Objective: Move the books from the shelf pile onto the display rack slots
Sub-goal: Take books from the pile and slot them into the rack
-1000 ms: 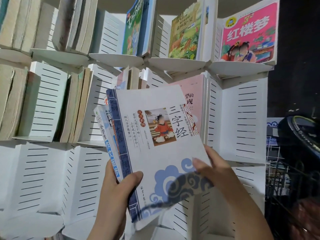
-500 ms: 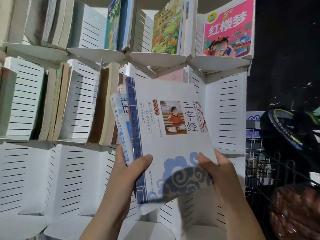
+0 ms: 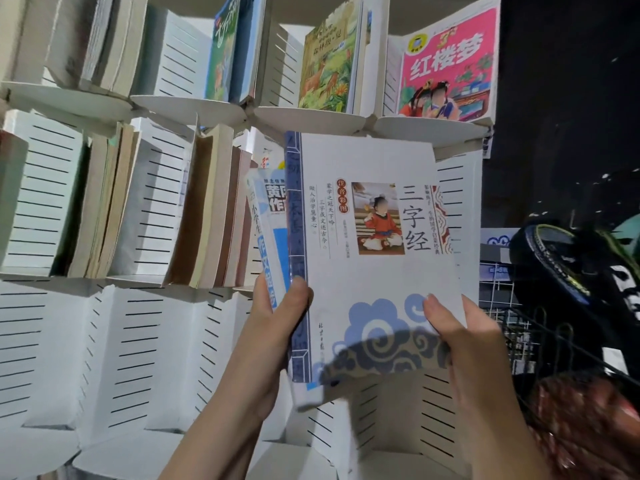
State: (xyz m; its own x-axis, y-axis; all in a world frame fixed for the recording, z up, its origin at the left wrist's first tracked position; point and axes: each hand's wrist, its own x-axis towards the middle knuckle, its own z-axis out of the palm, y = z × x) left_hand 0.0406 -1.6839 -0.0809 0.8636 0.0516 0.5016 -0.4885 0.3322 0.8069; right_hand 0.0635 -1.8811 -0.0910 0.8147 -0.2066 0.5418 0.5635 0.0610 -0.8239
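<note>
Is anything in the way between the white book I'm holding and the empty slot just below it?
Nothing visible does. The white book is frontmost in the held stack, and the lower slot shows only bare slatted walls, though the book hides its top.

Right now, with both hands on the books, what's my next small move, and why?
Probably draw the white front book rightward off the stack with the right hand, which pinches its lower corner. The left hand grips the stack, and the rack slot just behind shows no book.
</note>
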